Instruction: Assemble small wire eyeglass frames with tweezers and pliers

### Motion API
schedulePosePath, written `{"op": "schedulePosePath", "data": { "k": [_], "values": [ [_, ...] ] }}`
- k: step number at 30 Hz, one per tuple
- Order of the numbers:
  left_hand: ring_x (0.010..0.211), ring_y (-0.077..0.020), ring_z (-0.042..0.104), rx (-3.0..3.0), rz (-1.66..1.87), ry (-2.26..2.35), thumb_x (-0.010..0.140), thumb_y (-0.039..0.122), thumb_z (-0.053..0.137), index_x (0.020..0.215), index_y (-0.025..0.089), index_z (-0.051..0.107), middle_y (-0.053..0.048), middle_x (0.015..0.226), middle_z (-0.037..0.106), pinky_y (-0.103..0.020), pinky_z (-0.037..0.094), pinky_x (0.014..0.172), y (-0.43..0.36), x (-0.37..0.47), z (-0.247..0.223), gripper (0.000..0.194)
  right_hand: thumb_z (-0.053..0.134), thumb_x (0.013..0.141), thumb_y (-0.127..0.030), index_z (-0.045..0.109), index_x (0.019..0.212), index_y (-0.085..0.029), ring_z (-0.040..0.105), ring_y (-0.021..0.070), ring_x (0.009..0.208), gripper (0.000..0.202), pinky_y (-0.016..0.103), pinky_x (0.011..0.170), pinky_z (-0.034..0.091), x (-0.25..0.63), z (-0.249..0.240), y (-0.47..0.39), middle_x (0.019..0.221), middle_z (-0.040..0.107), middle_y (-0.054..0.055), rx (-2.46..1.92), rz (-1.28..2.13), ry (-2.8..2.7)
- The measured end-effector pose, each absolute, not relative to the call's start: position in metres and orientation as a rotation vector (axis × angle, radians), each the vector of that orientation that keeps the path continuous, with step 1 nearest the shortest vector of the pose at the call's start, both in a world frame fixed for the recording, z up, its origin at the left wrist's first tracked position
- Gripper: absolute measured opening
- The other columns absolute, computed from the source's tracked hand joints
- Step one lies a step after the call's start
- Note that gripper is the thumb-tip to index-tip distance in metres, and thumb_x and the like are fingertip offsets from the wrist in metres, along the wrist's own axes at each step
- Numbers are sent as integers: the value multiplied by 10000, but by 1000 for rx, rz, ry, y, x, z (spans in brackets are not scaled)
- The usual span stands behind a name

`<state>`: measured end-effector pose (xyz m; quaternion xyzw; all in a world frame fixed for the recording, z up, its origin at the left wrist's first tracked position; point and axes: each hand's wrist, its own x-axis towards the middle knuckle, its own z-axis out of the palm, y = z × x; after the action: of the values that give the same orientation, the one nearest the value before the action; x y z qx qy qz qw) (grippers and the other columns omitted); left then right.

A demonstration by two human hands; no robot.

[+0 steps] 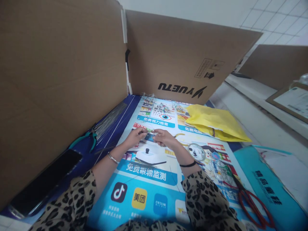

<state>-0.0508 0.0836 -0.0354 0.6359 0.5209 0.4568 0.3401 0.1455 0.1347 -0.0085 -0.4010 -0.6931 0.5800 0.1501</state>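
My left hand [136, 136] and my right hand [163, 138] are close together over the middle of the printed poster [154, 179]. The fingers of each are pinched together. Between the fingertips runs something thin and small, partly greenish, too fine to make out well. A silver bangle [113, 157] is on my left wrist and a black band [187, 164] on my right. Thin dark wires [150, 163] lie on the poster just below the hands.
Left: teal-handled pliers [93, 141], a bundle of thin wires [109, 123], a black phone [45, 183]. Right: a yellow bag [216, 123], round spools [196, 152], red-handled scissors [255, 205], a teal packet [267, 179]. Cardboard walls [178, 54] stand behind and left. Wire tangles [166, 107] lie ahead.
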Motion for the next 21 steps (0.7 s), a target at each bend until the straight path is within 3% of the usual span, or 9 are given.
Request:
{"op": "schedulePosePath", "data": {
  "k": [4, 7, 10, 14, 21],
  "values": [
    [634, -109, 534, 1622, 1183, 1335, 792, 289, 492, 801, 141, 524, 2, 727, 564, -239, 483, 570, 81, -49, -33, 151, 595, 736, -369, 508, 1143, -221, 433, 32, 410, 442, 129, 340, 258, 140, -7, 129, 659, 601, -26, -1113, 1795, -1896],
    [614, -106, 539, 1657, 1161, 1333, 802, 300, 488, 809, 142, 532, 5, 716, 567, -235, 487, 554, 79, -49, -33, 165, 595, 732, -375, 555, 1038, -202, 438, 28, 409, 353, 125, 331, 253, 137, -8, 129, 651, 596, -28, -1133, 1810, -1847],
    [635, -116, 553, 1734, 1146, 1357, 815, 287, 478, 818, 143, 548, 0, 716, 584, -246, 487, 589, 80, -50, -33, 160, 584, 735, -401, 582, 845, -174, 413, 25, 372, 252, 130, 318, 249, 137, -10, 131, 573, 572, -38, -1192, 1779, -1844],
    [729, -145, 564, 1912, 1103, 1394, 823, 253, 482, 831, 157, 590, -17, 761, 612, -286, 469, 694, 81, -51, -33, 144, 574, 740, -408, 561, 660, -160, 376, 31, 322, 261, 144, 307, 246, 140, -11, 136, 436, 505, -52, -1279, 1709, -1938],
    [875, -186, 544, 2270, 919, 1352, 824, 190, 502, 861, 195, 662, -53, 852, 651, -344, 403, 838, 77, -45, -30, 165, 573, 751, -339, 589, 695, -171, 467, 70, 354, 178, 181, 374, 350, 148, -10, 141, 461, 564, -27, -1447, 1401, -2224]
  ]
}}
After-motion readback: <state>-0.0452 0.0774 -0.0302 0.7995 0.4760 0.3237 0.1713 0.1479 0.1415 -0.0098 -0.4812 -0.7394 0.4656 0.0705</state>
